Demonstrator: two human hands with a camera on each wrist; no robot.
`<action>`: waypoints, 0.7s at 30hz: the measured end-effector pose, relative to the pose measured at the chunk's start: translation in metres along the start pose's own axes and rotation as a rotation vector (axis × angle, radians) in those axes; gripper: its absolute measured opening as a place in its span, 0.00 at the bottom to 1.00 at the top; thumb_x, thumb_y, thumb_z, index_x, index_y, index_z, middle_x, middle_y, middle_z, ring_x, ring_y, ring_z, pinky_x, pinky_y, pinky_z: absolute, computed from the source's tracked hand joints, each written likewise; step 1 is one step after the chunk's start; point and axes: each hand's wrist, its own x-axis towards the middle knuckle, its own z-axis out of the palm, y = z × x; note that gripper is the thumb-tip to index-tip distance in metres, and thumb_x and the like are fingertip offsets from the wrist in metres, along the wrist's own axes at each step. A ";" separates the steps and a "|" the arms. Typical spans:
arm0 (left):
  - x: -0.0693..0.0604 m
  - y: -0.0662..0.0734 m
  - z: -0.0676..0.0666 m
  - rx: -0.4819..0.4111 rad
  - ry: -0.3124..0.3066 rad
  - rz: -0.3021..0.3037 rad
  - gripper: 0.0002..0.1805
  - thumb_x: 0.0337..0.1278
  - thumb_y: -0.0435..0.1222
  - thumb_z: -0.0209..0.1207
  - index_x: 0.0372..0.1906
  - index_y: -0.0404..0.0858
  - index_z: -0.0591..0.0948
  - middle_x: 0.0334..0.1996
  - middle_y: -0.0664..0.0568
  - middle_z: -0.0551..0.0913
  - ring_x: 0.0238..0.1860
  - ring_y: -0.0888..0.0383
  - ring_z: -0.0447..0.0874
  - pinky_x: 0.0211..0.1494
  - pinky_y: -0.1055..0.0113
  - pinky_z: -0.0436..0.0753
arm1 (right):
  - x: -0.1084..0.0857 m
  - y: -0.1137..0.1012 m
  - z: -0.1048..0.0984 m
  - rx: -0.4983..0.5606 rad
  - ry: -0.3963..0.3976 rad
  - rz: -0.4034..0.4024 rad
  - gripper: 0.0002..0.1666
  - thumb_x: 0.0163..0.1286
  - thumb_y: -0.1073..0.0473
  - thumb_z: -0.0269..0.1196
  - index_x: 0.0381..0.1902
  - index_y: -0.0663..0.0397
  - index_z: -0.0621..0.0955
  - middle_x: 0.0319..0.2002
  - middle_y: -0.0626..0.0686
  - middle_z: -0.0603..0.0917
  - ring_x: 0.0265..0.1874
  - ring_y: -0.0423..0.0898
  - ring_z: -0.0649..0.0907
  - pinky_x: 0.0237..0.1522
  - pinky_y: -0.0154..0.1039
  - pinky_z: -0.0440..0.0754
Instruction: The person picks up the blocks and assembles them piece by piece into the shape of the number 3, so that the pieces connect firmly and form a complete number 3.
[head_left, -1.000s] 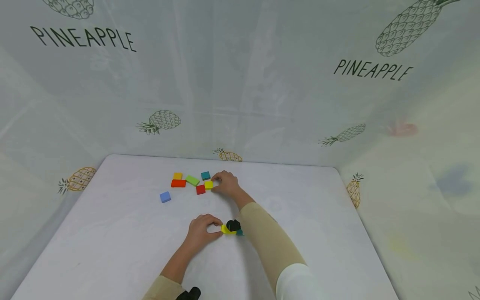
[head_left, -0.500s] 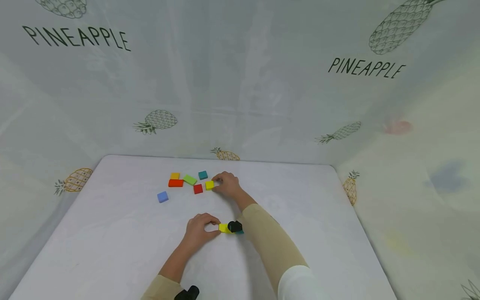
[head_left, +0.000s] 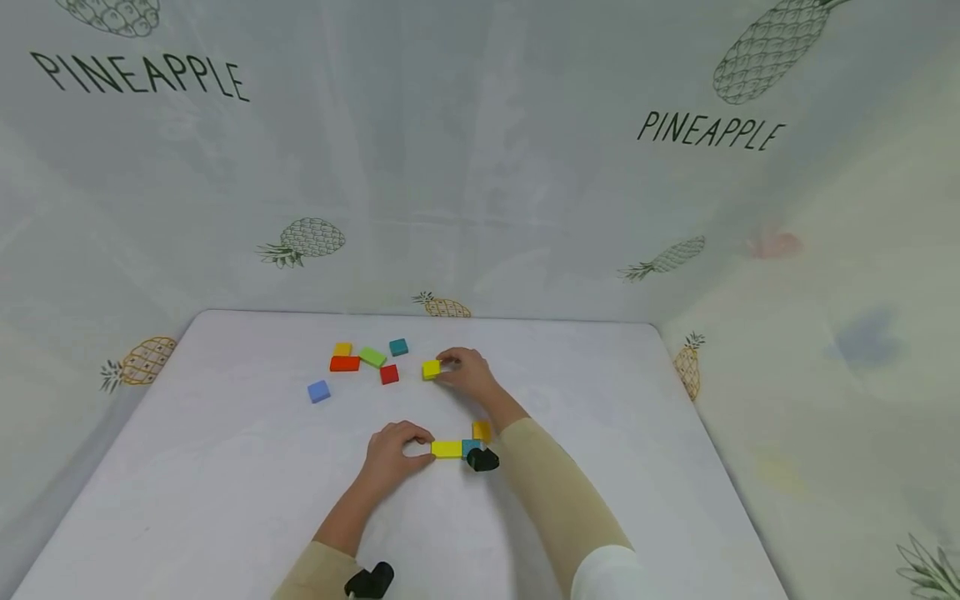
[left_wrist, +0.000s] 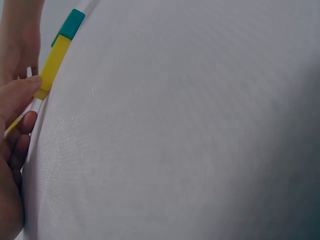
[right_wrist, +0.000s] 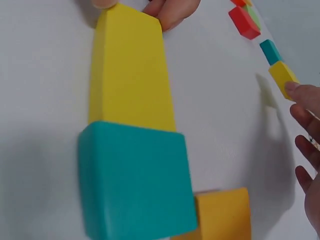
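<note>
On the near part of the surface (head_left: pixel 225 483), the left hand (head_left: pixel 393 454) pinched the left end of the long yellow block (head_left: pixel 447 450), whose long axis ran left to right towards the teal block (head_left: pixel 470 445); the orange block (head_left: pixel 482 431) lay just beyond. Farther, well apart beyond this row's left end, the small yellow block (head_left: pixel 431 370) was clamped from its right by the right hand's (head_left: pixel 468 373) grip.

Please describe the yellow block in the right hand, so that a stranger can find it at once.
Find the far half of the white table. There, right of the small red block, the right hand pinches a short yellow block. It is shorter than the nearer yellow block, pinched by the left hand, and touches no other block.
</note>
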 end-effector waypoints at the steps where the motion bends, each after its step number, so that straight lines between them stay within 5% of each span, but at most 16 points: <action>1: 0.000 0.000 0.000 0.002 0.000 0.000 0.13 0.49 0.39 0.73 0.41 0.52 0.85 0.35 0.65 0.79 0.44 0.57 0.73 0.52 0.52 0.68 | -0.002 0.002 0.000 0.019 0.003 -0.001 0.20 0.63 0.53 0.70 0.53 0.44 0.82 0.46 0.43 0.81 0.53 0.46 0.75 0.60 0.46 0.69; 21: 0.002 -0.003 0.004 0.023 -0.004 -0.022 0.13 0.49 0.40 0.72 0.42 0.52 0.85 0.36 0.65 0.80 0.45 0.57 0.74 0.54 0.53 0.68 | -0.054 0.024 -0.018 0.196 0.084 0.039 0.21 0.63 0.56 0.70 0.54 0.47 0.82 0.45 0.45 0.83 0.53 0.49 0.76 0.56 0.48 0.74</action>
